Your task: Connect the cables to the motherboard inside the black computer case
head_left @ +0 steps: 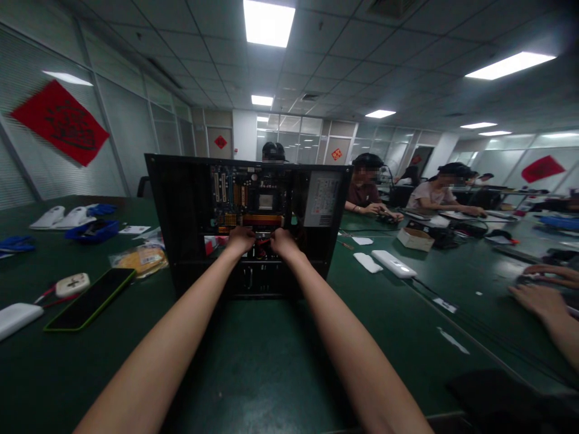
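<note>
An open black computer case (pixel 185 208) stands on the green table (pixel 253 337), its inside facing me. Within it are a motherboard (pixel 233 199) with slots and a square processor socket (pixel 266 201), and a power supply (pixel 322 194) with a label at the upper right. Below the board, my left hand (pixel 242 240) reaches into the case with its fingers curled. My right hand (pixel 283 242) is beside it, a small gap to the right, fingers pressed together near red and dark cables (pixel 261 248). What either hand grips is too small and dark to make out.
Left of the case lie a phone (pixel 90 299), a yellow packet (pixel 143 260), a blue tray (pixel 93 231) and a white device (pixel 18 318). To the right are a white power strip (pixel 393 264) and a box (pixel 415 239). Other people sit beyond; a person's hand (pixel 540 298) rests at far right.
</note>
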Tool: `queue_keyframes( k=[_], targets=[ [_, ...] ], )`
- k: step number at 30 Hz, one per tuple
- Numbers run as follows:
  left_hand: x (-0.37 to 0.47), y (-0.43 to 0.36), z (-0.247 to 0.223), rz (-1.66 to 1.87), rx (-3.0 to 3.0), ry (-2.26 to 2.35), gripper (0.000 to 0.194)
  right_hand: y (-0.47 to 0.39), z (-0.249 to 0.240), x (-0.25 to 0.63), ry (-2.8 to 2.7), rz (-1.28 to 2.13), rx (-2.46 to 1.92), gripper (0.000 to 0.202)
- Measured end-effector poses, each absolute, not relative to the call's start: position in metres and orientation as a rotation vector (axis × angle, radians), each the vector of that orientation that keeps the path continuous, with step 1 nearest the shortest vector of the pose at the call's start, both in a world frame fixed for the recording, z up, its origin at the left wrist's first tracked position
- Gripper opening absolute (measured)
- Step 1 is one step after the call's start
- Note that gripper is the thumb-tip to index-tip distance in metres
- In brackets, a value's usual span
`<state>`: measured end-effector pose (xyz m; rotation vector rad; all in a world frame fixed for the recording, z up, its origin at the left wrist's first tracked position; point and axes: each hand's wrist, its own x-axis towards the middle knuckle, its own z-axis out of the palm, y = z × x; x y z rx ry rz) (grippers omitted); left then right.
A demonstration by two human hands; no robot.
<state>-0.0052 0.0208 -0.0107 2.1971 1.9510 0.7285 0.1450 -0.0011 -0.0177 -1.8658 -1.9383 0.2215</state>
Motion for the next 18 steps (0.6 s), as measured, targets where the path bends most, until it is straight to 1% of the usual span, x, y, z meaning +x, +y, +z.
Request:
queue_keyframes(
  k=[4, 10, 18],
  targets=[
    [-0.0077, 0.0233, -0.0138, 0.735, 2.195, 1.954, 0.029, -0.0009, -0.0173, 0.1456, -1.946, 0.249, -1.868, 0.023],
    [-0.0078, 0.0278, -0.0130, 0.694, 2.182, 1.938, 0.025, 0.0002, -0.0183, 0.1469, -1.926, 0.291, -1.880, 0.024],
    [-0.0052, 0.0280, -0.0112, 0.674, 2.189, 1.937, 0.025, 0.0008, -0.0175, 0.1451, -1.888, 0.311, -1.877, 0.026]
  ],
)
